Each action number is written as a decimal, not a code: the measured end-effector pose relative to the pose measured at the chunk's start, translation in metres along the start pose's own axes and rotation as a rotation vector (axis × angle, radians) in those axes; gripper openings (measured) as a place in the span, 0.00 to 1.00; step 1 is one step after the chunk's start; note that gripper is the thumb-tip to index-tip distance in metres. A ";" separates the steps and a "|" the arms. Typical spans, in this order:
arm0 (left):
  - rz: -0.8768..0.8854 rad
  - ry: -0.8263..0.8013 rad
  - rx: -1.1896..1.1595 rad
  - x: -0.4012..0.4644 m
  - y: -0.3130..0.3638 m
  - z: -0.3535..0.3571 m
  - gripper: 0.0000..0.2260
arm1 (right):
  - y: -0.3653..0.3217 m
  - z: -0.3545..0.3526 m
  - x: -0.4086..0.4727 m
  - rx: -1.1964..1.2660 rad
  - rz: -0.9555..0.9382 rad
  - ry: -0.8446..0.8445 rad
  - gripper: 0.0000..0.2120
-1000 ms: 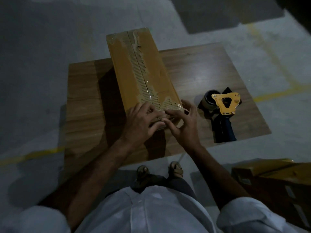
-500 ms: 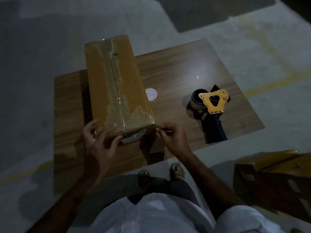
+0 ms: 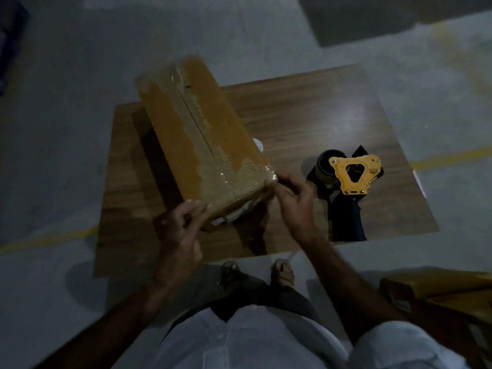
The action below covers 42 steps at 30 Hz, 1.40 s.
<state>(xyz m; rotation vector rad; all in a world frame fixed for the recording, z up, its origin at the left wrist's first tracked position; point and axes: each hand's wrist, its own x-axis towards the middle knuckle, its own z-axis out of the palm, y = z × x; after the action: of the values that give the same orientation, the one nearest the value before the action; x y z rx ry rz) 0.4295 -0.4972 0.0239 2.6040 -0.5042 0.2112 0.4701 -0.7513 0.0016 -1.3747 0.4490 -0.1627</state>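
Note:
A long cardboard box [image 3: 202, 134] with clear tape along its top seam lies on a low wooden board [image 3: 306, 115], angled away from me. Its far end is blurred. My left hand [image 3: 178, 230] grips the near left corner of the box with curled fingers. My right hand [image 3: 295, 201] pinches the near right corner, where the tape wraps over the edge. A white label shows on the box's near end face, between my hands.
A yellow tape dispenser [image 3: 351, 174] with a dark handle lies on the board right of the box. A round sticker [image 3: 258, 145] peeks out beside the box. Another cardboard box [image 3: 439, 291] sits on the grey floor at lower right. My sandalled feet [image 3: 231, 270] stand at the board's near edge.
Both hands left the top seam at the near end and moved to the box's two near corners. The box has swung, its far end now pointing further left.

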 end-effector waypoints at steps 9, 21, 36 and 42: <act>0.448 -0.098 -0.113 0.070 0.053 0.032 0.12 | -0.033 -0.019 0.048 -0.409 -0.219 -0.090 0.13; 0.195 -0.208 0.014 0.105 0.033 0.028 0.22 | -0.021 -0.043 0.024 -0.620 -0.287 -0.170 0.30; 0.123 -0.200 0.004 0.137 0.019 0.023 0.19 | -0.050 -0.077 0.085 -0.680 -0.323 -0.674 0.27; 0.040 -0.353 0.085 0.183 -0.060 -0.013 0.27 | -0.050 -0.059 0.066 -1.048 -0.475 -0.339 0.27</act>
<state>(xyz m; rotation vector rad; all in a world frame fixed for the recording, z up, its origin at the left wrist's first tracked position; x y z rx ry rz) 0.6205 -0.4992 0.0525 2.7277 -0.6806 -0.2247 0.5134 -0.8392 0.0282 -2.4791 -0.1402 -0.0702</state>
